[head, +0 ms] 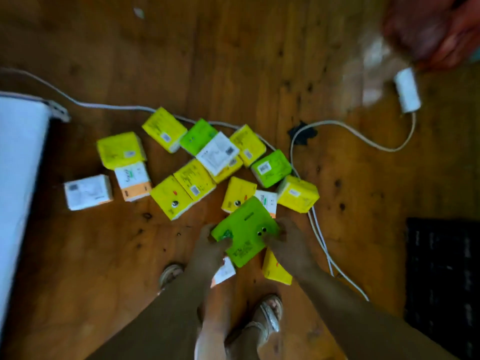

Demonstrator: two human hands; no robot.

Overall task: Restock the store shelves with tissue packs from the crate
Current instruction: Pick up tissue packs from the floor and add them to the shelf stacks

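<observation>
Tissue packs [194,179] in yellow, green and white strewn on wooden floor [233,61], left hand [211,252] clasping left edge of green pack [245,229] held over the nearest ones, right hand [284,246] clasping its right edge, white cable [320,236] beside, dark mat [444,268] at far right

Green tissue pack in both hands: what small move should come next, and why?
Probably lift the green pack straight up, clear of the scattered packs: the left hand and right hand grip its opposite edges, and nothing lies over it.
</observation>
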